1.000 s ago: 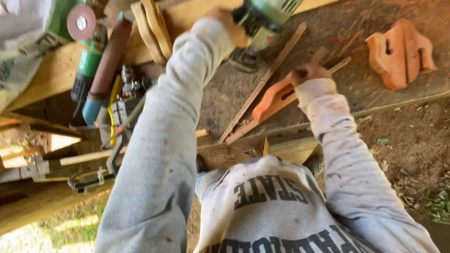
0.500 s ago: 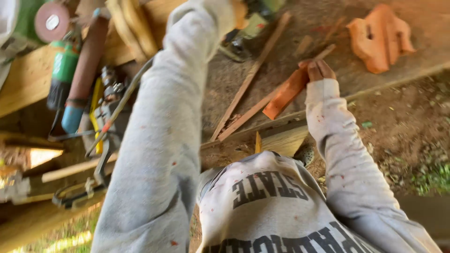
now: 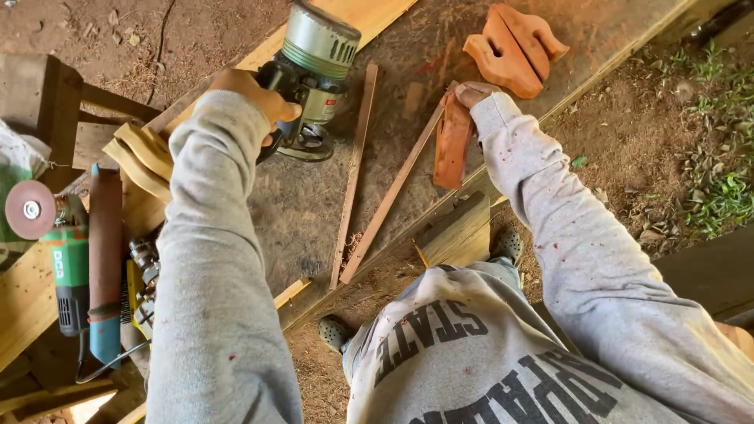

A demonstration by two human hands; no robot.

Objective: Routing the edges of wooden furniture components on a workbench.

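Observation:
My left hand (image 3: 255, 98) grips the handle of a green and silver power router (image 3: 314, 74) that stands on a dusty board (image 3: 314, 212). My right hand (image 3: 471, 96) holds the top end of a reddish carved wood piece (image 3: 453, 145), pressed flat on the same board. Two thin wood strips (image 3: 353, 173) lie between the hands, angled towards me. Both arms are in grey sleeves speckled with red.
Two more reddish carved pieces (image 3: 514, 47) lie at the far right of the board. At left are pale curved wood pieces (image 3: 141, 157), a green angle grinder with a pink disc (image 3: 47, 235) and other tools. Dirt and grass (image 3: 722, 196) lie to the right.
The view has swung and pulled back, so the router now shows in full. My right hand has turned the reddish piece more upright on the board. My left hand keeps its grip.

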